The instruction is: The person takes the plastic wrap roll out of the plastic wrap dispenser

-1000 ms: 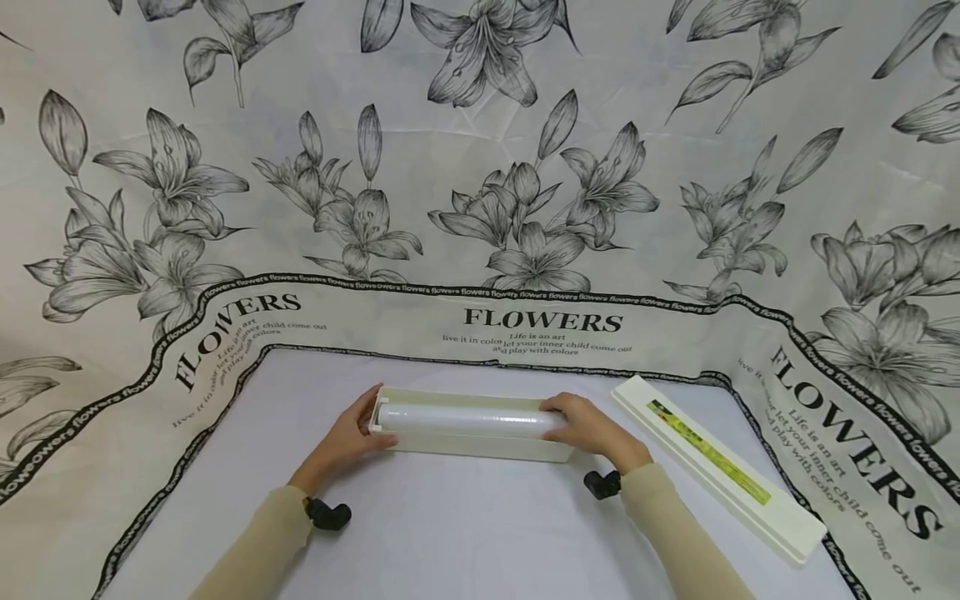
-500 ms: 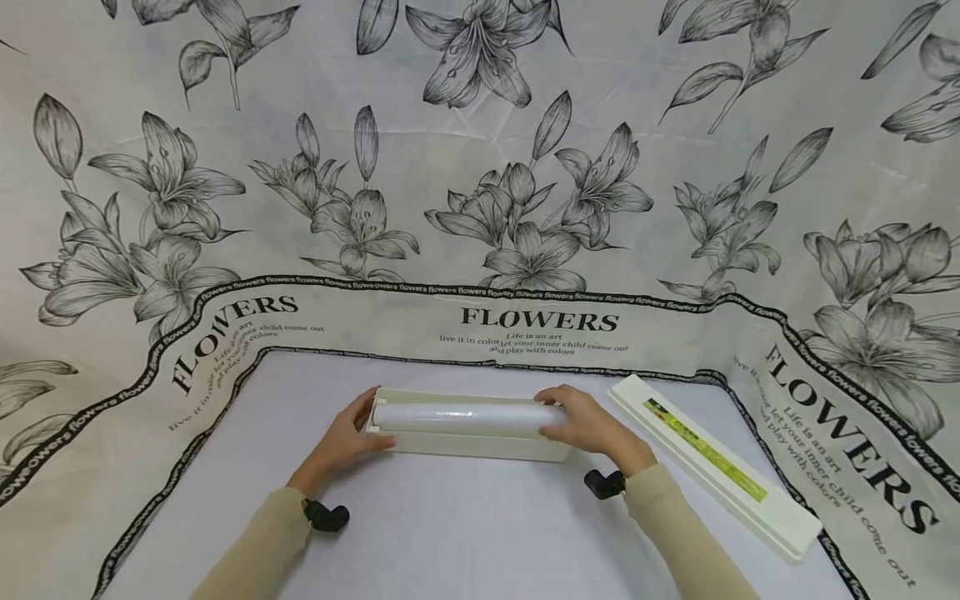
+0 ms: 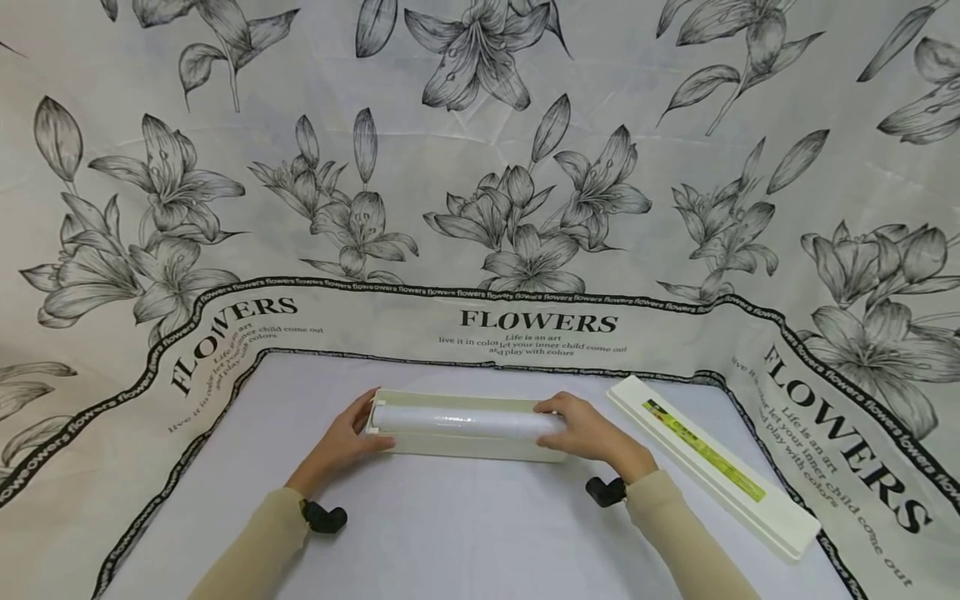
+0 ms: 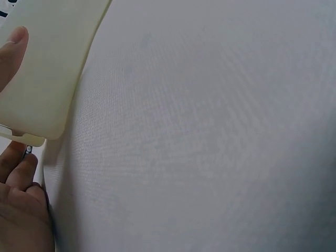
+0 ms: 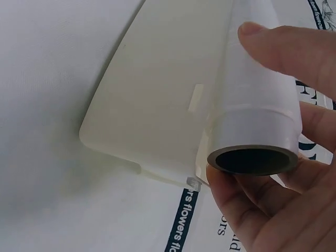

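A cling film roll (image 3: 465, 422) lies lengthwise in the open pale dispenser box (image 3: 472, 447). My left hand (image 3: 343, 439) grips the box's left end, thumb on the front wall and fingers round the end; the left wrist view shows that thumb (image 4: 13, 55) against the plastic. At the other end, my right hand (image 3: 594, 431) grips the film roll. In the right wrist view the thumb is on top of the roll (image 5: 254, 94) and the fingers curl beneath it. The roll's hollow core faces that camera, beside the box wall (image 5: 147, 89).
The long white lid (image 3: 712, 467) with a yellow-green label lies diagonally to the right of the box. A white cloth (image 3: 465, 533) covers the table. Behind hangs a flower-printed fabric (image 3: 525, 208) with a black lettered border.
Both hands keep their grips. The roll's right end, in my right hand, dips slightly compared with half a second ago. The head view shifts a little; the lid stays put.
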The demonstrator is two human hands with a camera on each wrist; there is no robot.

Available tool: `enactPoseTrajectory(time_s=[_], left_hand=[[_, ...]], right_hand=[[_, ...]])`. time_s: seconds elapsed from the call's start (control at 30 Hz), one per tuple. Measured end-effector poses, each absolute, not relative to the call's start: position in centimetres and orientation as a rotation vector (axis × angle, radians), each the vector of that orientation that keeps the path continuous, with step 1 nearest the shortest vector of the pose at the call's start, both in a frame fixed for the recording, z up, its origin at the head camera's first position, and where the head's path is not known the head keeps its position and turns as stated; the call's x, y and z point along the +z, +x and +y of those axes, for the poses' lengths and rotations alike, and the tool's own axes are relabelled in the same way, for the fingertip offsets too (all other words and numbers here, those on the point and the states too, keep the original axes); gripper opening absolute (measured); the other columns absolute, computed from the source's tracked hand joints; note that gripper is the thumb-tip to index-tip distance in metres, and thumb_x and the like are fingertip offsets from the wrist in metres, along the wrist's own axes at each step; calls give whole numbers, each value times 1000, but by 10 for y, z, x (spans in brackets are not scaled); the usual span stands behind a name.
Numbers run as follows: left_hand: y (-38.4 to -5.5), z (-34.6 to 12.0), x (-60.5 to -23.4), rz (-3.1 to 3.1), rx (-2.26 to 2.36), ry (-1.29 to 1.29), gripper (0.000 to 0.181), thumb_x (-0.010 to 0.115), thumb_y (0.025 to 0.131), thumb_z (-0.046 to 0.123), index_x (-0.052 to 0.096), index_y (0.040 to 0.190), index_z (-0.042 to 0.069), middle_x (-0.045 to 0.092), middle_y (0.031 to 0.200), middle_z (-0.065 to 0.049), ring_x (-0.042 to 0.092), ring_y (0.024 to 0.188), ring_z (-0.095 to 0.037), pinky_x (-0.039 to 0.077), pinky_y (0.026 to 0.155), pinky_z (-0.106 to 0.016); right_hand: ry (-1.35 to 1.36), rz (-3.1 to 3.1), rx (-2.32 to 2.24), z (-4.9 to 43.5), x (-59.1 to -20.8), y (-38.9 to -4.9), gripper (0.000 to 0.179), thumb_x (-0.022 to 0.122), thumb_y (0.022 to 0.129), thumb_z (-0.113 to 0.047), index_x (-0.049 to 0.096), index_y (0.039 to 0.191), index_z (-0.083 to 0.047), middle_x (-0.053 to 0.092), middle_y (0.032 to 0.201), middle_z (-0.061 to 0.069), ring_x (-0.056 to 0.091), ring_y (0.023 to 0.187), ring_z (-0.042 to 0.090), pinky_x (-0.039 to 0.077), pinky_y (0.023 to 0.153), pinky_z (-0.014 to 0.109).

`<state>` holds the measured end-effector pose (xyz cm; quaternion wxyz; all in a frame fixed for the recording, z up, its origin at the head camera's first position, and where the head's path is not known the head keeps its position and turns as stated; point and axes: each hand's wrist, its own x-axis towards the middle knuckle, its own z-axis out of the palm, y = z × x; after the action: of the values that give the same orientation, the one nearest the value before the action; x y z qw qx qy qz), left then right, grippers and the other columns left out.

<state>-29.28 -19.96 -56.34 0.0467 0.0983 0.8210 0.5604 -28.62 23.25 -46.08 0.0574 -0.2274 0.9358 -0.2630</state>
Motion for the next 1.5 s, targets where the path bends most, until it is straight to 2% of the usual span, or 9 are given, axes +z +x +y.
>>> enactPoseTrajectory(time_s=[0.13, 0.33, 0.7, 0.97, 1.1, 1.27, 1.5], left_hand=[[-294, -199, -563, 2499, 1722, 304, 108, 90, 80, 28, 24, 164, 17, 37, 164, -17, 36, 152, -39, 30, 124, -51], [-294, -197, -563, 2469, 1722, 225, 112, 92, 78, 34, 24, 165, 19, 33, 167, -15, 33, 153, -38, 29, 124, -53], [-291, -197, -559, 2480, 1695, 199, 113, 91, 78, 36, 21, 165, 19, 30, 169, -14, 31, 154, -38, 27, 125, -54], [-293, -200, -564, 2459, 1728, 212, 112, 92, 78, 34, 23, 165, 19, 32, 167, -16, 33, 153, -39, 28, 124, -55], [-292, -201, -564, 2457, 1730, 205, 112, 92, 78, 34, 23, 165, 19, 31, 168, -14, 31, 154, -38, 27, 125, -55], [-292, -201, -564, 2459, 1732, 220, 111, 91, 79, 33, 23, 165, 19, 31, 168, -14, 31, 154, -38, 26, 125, -54], [-291, -200, -565, 2457, 1738, 232, 111, 91, 79, 32, 22, 165, 19, 31, 168, -14, 31, 154, -37, 27, 125, -54]], right_hand=[[-689, 2823, -792, 230, -460, -286, 57, 86, 84, -24, 67, 132, 0, 68, 127, 16, 65, 106, 24, 57, 91, 45], [-697, 2833, -771, 228, -462, -286, 49, 85, 85, -19, 69, 128, -1, 72, 124, 15, 67, 103, 22, 56, 92, 47], [-864, 2830, -790, 227, -467, -284, 46, 72, 96, -14, 57, 132, 10, 64, 132, 26, 62, 121, 39, 51, 104, 56], [-865, 2848, -794, 223, -468, -282, 46, 68, 99, -13, 54, 136, 10, 60, 136, 28, 57, 128, 44, 46, 109, 59], [-878, 2858, -778, 221, -469, -282, 47, 68, 98, -13, 56, 137, 9, 62, 134, 27, 61, 121, 40, 49, 105, 58], [-836, 2854, -765, 220, -469, -282, 50, 72, 95, -19, 59, 137, 5, 64, 128, 22, 63, 109, 29, 54, 94, 50], [-799, 2841, -795, 220, -469, -283, 50, 79, 90, -23, 64, 130, 4, 66, 118, 16, 62, 99, 21, 56, 86, 43]])
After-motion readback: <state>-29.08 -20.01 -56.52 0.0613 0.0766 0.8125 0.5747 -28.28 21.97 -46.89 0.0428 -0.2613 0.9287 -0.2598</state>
